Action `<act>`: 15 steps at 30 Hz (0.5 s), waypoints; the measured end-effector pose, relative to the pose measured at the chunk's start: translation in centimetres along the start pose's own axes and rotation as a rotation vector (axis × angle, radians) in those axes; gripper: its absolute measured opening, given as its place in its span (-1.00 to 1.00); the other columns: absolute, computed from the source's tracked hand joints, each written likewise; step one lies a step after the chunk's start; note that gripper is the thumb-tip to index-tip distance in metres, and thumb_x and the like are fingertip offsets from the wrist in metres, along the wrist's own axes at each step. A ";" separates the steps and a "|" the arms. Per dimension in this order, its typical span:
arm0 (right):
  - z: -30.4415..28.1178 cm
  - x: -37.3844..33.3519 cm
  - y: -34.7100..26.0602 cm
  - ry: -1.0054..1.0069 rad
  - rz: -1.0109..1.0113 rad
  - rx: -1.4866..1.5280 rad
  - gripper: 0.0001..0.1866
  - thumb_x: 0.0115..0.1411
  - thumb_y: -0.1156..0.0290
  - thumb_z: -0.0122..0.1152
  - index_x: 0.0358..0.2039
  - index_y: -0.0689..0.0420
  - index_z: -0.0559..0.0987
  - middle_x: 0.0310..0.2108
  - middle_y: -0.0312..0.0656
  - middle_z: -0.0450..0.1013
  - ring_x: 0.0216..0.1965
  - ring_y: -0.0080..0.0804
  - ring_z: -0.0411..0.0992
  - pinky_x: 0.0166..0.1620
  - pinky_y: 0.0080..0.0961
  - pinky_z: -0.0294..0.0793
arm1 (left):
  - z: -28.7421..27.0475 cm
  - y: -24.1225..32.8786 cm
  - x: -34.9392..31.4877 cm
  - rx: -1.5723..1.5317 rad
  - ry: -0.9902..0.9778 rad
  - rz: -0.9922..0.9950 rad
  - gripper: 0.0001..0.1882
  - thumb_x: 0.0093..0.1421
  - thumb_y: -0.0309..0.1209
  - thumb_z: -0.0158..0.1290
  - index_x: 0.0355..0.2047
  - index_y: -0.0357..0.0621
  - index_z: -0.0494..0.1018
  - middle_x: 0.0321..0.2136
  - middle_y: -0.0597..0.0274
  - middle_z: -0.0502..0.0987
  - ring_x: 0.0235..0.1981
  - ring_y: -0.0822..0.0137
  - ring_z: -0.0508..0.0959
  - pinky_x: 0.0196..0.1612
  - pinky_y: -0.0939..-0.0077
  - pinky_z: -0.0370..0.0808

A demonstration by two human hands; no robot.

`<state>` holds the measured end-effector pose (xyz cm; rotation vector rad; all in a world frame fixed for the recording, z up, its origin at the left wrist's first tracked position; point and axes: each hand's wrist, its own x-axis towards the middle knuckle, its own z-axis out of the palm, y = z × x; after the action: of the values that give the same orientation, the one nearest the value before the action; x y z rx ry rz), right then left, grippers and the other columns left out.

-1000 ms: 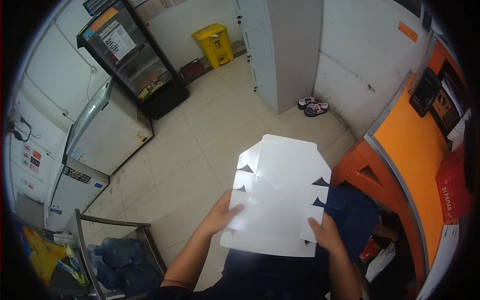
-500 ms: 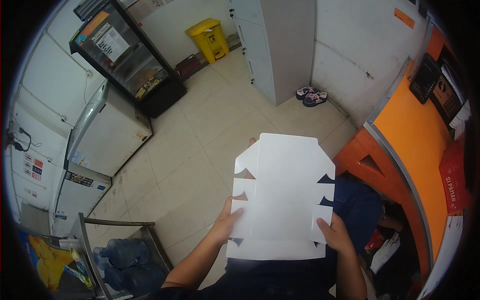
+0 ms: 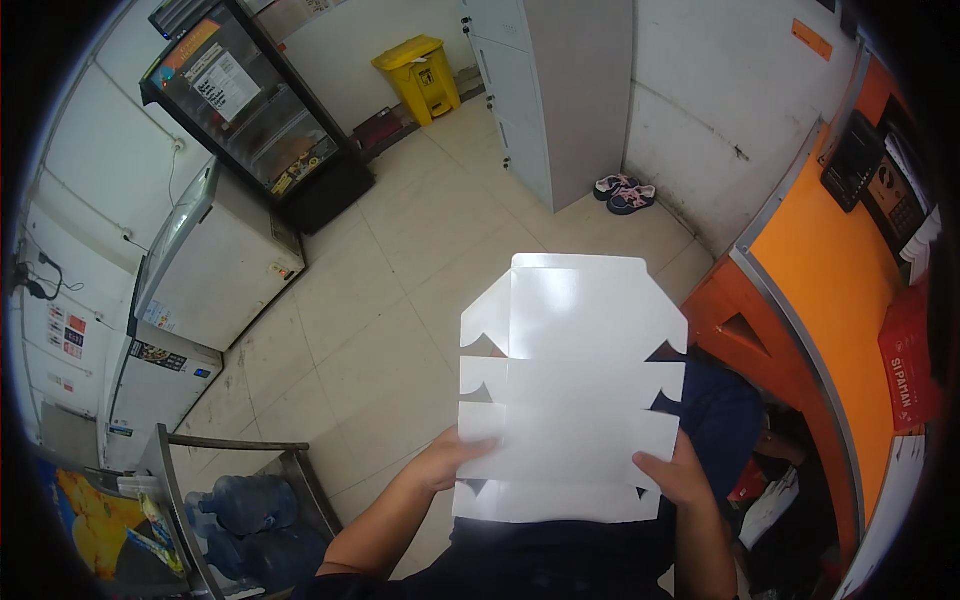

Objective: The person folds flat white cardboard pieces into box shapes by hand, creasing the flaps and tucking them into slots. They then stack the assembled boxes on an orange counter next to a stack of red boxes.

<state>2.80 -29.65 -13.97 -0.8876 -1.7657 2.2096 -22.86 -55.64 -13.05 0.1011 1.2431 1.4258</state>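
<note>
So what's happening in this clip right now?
A person holds a flat, unfolded white cardboard box blank out in front of them with both hands. The left hand has its grip on the lower left edge, the right hand on the lower right edge. The sheet is spread open, its notched side flaps unfolded. Below lie a tiled floor and an orange counter to the right.
</note>
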 end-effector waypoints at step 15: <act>3.2 0.5 -0.2 -0.027 -0.171 -0.242 -0.51 0.30 0.43 0.20 0.21 0.34 0.46 -0.10 -0.04 0.61 -0.11 -0.30 0.58 -0.04 -0.32 0.55 | 1.2 2.8 3.5 0.566 0.285 0.138 -0.62 0.39 -0.40 0.07 0.15 -0.33 0.49 -0.11 0.11 0.64 -0.16 0.32 0.63 -0.08 0.36 0.59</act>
<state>0.62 -32.01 -13.61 -0.7209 -2.0690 1.9411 -25.08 -51.53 -12.56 0.3851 1.8839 1.1921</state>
